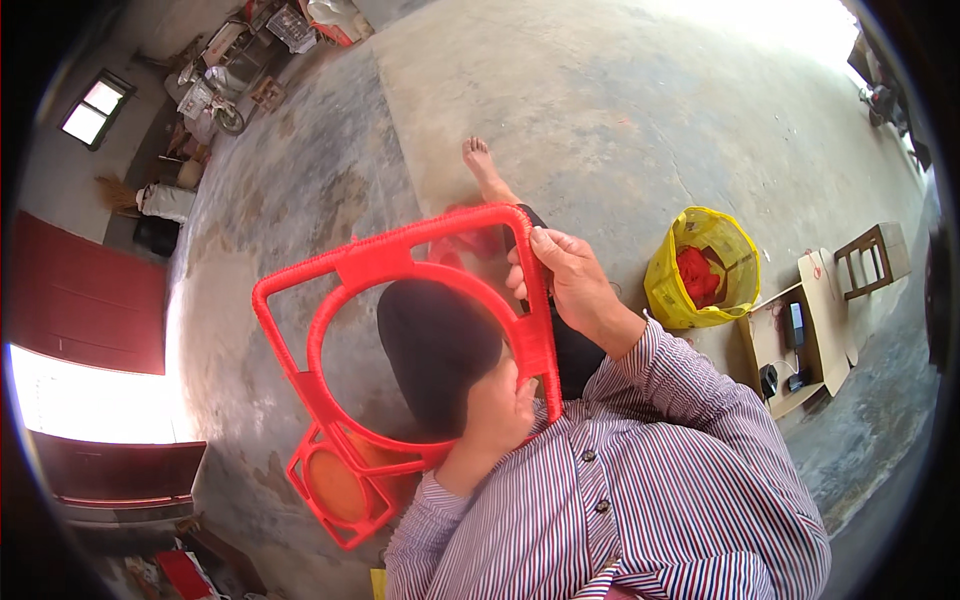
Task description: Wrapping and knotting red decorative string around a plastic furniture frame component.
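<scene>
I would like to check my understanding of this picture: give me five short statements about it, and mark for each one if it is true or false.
1. The right hand grips the red frame. True.
2. The largest opening of the red frame is square. False: it is round.
3. The yellow container has red material inside. True.
4. A wooden stool stands to the left of the yellow container in the picture. False: the stool is to its right.
5. The person's sleeves are striped. True.
</scene>
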The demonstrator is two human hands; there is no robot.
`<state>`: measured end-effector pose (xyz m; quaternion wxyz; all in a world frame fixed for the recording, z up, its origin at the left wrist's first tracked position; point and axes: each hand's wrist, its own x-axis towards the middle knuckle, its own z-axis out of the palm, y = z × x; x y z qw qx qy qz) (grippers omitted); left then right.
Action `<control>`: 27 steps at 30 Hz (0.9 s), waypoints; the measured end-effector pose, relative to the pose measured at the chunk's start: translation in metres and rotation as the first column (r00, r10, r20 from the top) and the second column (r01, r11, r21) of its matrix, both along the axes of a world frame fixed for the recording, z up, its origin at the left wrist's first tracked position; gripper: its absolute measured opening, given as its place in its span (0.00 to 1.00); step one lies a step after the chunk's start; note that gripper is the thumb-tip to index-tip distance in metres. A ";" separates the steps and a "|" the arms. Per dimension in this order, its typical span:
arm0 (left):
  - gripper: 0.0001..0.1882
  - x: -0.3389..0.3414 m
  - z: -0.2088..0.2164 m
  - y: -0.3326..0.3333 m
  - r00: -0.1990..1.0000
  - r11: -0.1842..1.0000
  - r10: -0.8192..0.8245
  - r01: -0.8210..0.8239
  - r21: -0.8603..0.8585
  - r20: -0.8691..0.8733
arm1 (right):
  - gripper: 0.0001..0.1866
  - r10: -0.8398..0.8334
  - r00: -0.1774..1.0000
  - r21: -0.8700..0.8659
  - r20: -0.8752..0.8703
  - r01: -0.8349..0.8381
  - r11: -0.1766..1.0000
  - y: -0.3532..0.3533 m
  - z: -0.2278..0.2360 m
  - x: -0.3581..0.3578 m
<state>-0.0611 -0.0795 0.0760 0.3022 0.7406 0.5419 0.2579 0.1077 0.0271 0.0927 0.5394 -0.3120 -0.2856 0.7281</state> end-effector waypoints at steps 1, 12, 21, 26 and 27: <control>0.07 0.000 0.000 0.000 1.000 1.000 0.000 0.000 0.001 -0.002 | 0.19 0.000 1.000 0.001 -0.002 0.000 1.000 0.001 -0.003 0.000; 0.09 0.003 -0.016 -0.001 1.000 1.000 0.014 -0.014 -0.004 -0.016 | 0.21 -0.033 0.998 -0.023 -0.055 0.032 0.999 0.005 -0.028 0.008; 0.13 -0.002 -0.047 0.012 0.991 1.000 0.020 -0.023 -0.020 -0.136 | 0.16 -0.073 0.996 -0.199 0.047 0.081 0.977 -0.001 -0.046 -0.001; 0.14 -0.002 -0.037 0.007 0.964 0.994 0.046 -0.070 -0.083 -0.262 | 0.12 0.194 0.977 -0.329 0.085 -0.156 0.931 -0.018 -0.100 0.000; 0.15 -0.004 -0.036 0.006 0.962 0.996 0.047 -0.065 -0.060 -0.267 | 0.12 0.237 0.969 -0.335 0.065 -0.203 0.920 -0.021 -0.100 0.001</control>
